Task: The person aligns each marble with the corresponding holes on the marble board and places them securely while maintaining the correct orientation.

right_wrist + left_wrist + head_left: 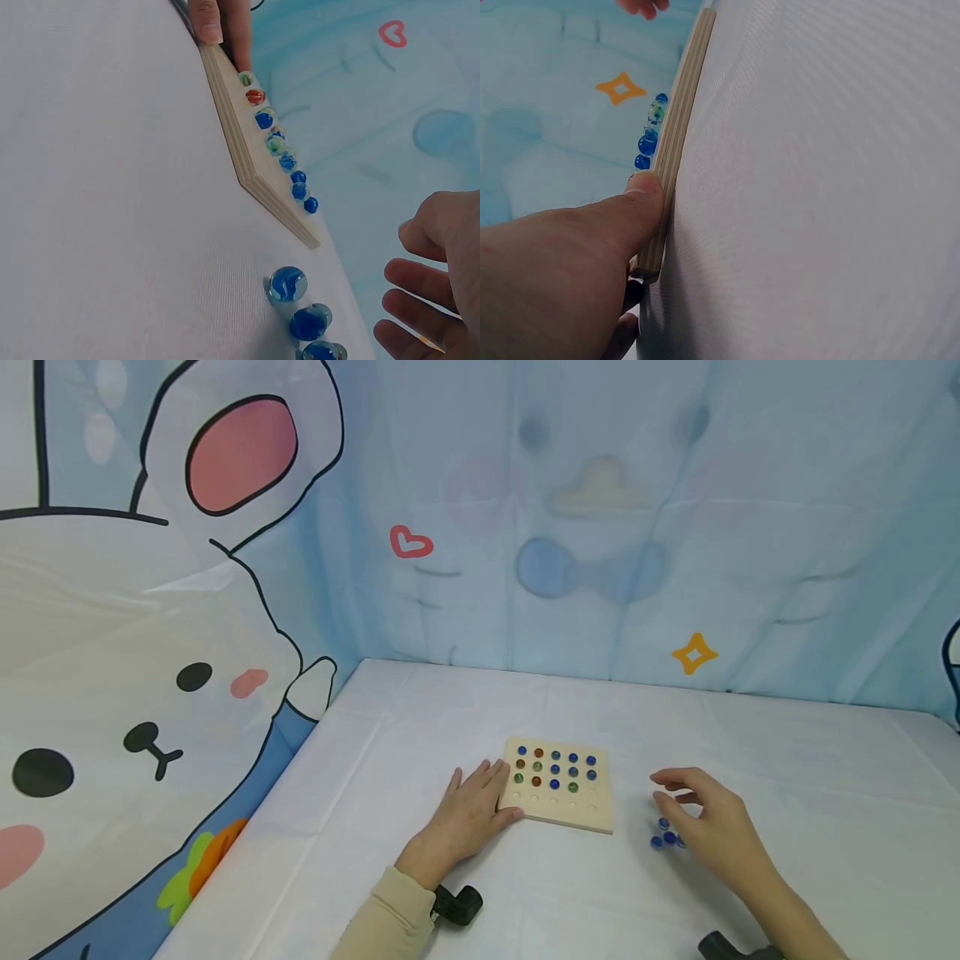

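Observation:
A pale wooden board [557, 811] lies on the white table, with rows of blue, green and reddish-brown glass marbles [555, 769] in its dimples. Bare dimples show in the row closest to the person and at the right of the row behind it. My left hand [468, 810] rests at the board's left side, fingers extended, its thumb [641, 191] against the near edge. To the right, my right hand [712, 827] hovers over several loose blue marbles [288, 284], thumb and forefinger apart with nothing visible between them.
White cloth covers the table [390, 735]. Behind it hangs a light blue printed curtain [480, 610], with a cartoon-bear panel [112, 635] along the left. Black wrist-worn devices sit on both wrists, the left one [459, 906] close to the tabletop.

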Tool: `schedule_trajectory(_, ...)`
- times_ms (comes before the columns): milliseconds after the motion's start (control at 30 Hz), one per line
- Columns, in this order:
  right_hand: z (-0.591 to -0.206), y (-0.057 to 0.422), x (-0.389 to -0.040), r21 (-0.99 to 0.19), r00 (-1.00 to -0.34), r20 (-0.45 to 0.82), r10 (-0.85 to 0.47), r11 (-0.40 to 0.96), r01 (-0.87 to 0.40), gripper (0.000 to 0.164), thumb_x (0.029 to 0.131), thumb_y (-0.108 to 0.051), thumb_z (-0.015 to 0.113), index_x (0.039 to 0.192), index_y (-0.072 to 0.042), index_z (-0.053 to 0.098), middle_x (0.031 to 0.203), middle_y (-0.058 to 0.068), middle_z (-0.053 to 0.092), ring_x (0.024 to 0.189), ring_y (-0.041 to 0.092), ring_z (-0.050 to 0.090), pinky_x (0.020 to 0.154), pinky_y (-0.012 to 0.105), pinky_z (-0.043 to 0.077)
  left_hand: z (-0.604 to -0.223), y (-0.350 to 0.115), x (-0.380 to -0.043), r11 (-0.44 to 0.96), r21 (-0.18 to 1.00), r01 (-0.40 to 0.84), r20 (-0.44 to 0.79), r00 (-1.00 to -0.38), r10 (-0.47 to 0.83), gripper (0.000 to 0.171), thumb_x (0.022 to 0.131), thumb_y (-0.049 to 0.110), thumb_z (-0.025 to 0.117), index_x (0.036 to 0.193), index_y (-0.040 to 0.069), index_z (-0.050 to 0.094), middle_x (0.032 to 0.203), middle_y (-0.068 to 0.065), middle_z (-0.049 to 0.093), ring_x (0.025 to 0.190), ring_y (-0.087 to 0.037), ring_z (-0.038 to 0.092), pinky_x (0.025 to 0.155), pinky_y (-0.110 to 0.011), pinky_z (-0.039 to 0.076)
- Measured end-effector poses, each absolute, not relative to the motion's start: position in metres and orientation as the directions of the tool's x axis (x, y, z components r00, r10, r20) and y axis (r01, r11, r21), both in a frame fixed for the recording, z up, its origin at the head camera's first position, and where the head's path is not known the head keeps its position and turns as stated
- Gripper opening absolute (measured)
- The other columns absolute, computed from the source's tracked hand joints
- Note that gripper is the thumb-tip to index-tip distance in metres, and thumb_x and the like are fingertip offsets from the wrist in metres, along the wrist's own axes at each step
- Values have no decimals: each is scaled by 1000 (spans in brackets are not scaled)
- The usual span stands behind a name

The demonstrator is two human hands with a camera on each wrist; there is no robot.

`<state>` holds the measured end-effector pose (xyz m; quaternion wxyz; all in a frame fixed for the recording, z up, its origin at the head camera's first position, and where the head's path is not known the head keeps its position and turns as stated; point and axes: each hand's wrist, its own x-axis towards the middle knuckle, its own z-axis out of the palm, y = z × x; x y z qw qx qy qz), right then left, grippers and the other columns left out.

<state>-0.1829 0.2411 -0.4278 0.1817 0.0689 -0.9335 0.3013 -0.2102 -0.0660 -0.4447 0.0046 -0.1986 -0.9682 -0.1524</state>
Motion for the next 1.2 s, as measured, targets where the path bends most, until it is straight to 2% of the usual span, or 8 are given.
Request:
schedule_trajectory(367,-439,265,-175,-565,-924,382,19,796,-217,21,93,-15,68,114,-10,67,115,12,68,103,30,60,73,13,47,-445,-66,-208,875,296,384,71,-922,381,72,99,48,55,155,9,32,160,-6,37,150,-25,32,121,-58,24)
schedule_trajectory(533,-448,272,-176,-582,-940,337,51,796,-165,21,95,-17,65,114,-8,67,114,14,67,102,32,63,69,4,43,-446,-65,-208,875,301,380,66,-923,378,72,99,47,55,156,9,32,160,-6,36,150,-24,31,121,-57,23)
schedule_trajectory(700,-455,277,-175,-586,-953,295,67,800,-125,24,96,-23,65,115,-9,67,113,14,68,101,29,65,69,4,43,-446,-65,-208,873,308,378,59,-923,379,72,99,48,54,156,10,31,161,-5,36,150,-24,31,122,-57,23)
schedule_trajectory(833,-461,280,-175,-590,-954,289,82,800,-111,25,95,-27,66,115,-13,67,113,10,69,97,10,63,71,4,43,-446,-64,-208,871,304,386,62,-920,386,72,99,48,53,156,10,31,161,-5,35,150,-24,31,121,-57,23)
schedule_trajectory(933,-464,280,-176,-590,-954,286,86,800,-105,25,95,-26,67,116,-13,67,113,9,68,99,12,62,73,8,44,-445,-64,-209,871,301,388,68,-920,386,72,99,48,53,156,10,31,161,-6,35,150,-24,31,121,-57,23)
schedule_trajectory(1033,-466,279,-176,-587,-952,295,80,801,-115,23,95,-23,66,115,-13,67,113,8,68,103,22,62,74,10,44,-445,-65,-209,872,302,386,66,-921,385,72,99,48,52,156,9,30,161,-6,34,151,-24,30,122,-57,22)
schedule_trajectory(1167,-467,279,-176,-588,-942,328,70,795,-145,18,94,-22,67,112,-15,68,110,5,69,101,0,57,76,5,40,-445,-66,-210,872,309,379,59,-923,381,72,99,48,53,156,9,30,161,-6,34,151,-24,30,122,-57,21)
schedule_trajectory(1200,-467,279,-176,-587,-940,334,67,795,-152,18,94,-22,68,111,-16,68,110,5,69,100,0,57,77,3,39,-445,-66,-210,872,311,378,59,-923,380,72,99,48,53,156,9,30,161,-6,34,151,-24,30,122,-57,21)
